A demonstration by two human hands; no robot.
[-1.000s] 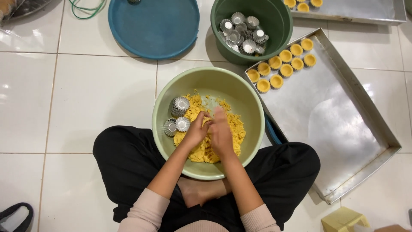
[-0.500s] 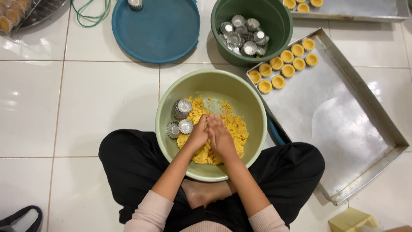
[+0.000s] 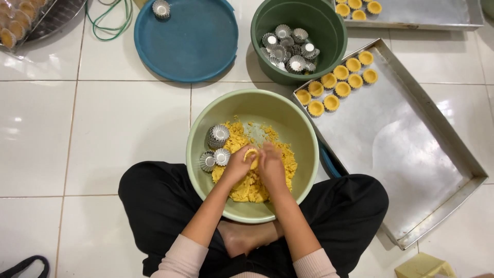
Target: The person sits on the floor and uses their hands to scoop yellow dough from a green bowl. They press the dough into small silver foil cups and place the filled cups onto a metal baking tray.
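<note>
I sit cross-legged on the tiled floor with a pale green bowl (image 3: pixel 206 123) between my knees. It holds crumbly yellow dough (image 3: pixel 242 190) and three small fluted metal moulds (image 3: pixel 218 135) at its left side. My left hand (image 3: pixel 237 166) and my right hand (image 3: pixel 271 166) meet over the dough. Between their fingers is a small mould filled with dough (image 3: pixel 251 155), which both hands grip.
A dark green bowl (image 3: pixel 329 31) of several empty moulds stands beyond. To the right lies a metal tray (image 3: pixel 406 149) with several filled dough shells (image 3: pixel 334 82). A blue round lid (image 3: pixel 190 44) with one mould lies at upper left. A second tray (image 3: pixel 427 15) sits at top right.
My hands stay over the dough and have shifted slightly, turning the small piece between the fingers. The camera view has drifted a little.
</note>
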